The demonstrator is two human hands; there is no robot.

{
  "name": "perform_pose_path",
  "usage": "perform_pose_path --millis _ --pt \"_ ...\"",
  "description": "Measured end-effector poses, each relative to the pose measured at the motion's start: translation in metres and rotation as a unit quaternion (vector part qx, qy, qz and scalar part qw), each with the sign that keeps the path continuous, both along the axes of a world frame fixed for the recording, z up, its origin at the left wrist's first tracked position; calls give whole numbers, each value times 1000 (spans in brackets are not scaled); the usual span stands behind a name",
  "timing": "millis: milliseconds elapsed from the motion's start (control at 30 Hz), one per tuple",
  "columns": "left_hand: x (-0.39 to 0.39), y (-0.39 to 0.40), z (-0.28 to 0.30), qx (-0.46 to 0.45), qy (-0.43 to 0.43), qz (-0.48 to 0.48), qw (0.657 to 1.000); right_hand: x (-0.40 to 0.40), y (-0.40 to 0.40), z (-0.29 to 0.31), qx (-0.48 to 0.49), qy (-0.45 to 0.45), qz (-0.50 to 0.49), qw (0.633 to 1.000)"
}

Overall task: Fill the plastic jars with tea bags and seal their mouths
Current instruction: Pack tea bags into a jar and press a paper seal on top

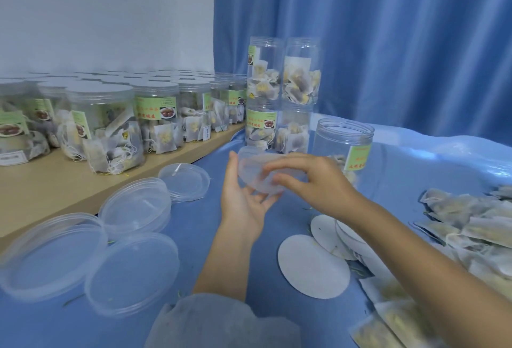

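Lid (260, 173): held mid-air by left hand (245, 203) beneath, right hand (313, 178) pinching its far rim.
Open jar (342, 145): just right, beyond the hands.
Risk: slippery lid may be dropped, or the jar toppled.

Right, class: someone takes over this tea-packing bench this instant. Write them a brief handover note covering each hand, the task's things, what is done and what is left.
Left hand cradles a clear lid from below; right hand pinches its far edge.
Open jar stands just behind the hands, uncapped, with some tea bags inside.
Spare lids lie at left, white seal discs in front, loose tea bags at right.
Done: capped jars on the shelf; four stacked jars hold bags.
Left: fill, seal and cap the open jar.
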State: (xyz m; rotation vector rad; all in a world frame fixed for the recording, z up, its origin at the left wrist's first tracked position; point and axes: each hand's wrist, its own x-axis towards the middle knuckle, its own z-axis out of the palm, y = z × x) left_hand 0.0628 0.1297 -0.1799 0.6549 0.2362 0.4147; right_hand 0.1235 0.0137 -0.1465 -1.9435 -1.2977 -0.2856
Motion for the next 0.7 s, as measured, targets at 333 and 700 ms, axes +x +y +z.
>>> perform_pose_path --millis 333,700 --pt "-4 -12 4 102 -48 -58 992 7 -14 5 100 -56 -85 990" --pt "1 -25 10 95 -120 -47 987 -1 -17 22 126 289 -52 948"
